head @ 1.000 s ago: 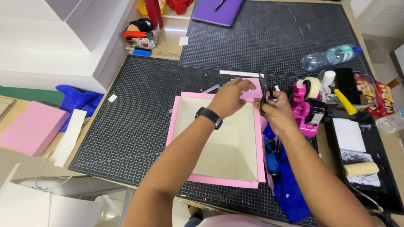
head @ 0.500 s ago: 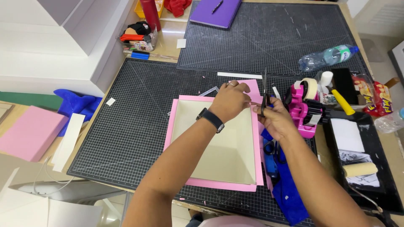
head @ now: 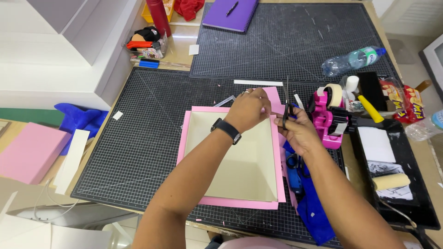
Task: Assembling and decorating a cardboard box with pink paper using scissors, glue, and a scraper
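A cream open box [head: 240, 157] stands on a sheet of pink paper [head: 230, 201] on the black cutting mat [head: 138, 138]. My left hand [head: 249, 108], with a black watch at the wrist, pinches the pink paper flap [head: 273, 97] at the box's far right corner. My right hand [head: 295, 131] holds black scissors [head: 286, 99] upright, blades pointing away from me, at that flap's edge. Both hands meet above the corner.
A pink tape dispenser [head: 328, 117] stands right of my hands. A black tray [head: 392, 170] with a small roller, a plastic bottle [head: 353, 60] and a purple notebook [head: 230, 14] lie beyond. Blue cloth [head: 314, 207] sits by the box; a pink block [head: 27, 152] is at left.
The scissors have turned more upright and shifted left to the pink flap. My left hand stays at the box's far right corner.
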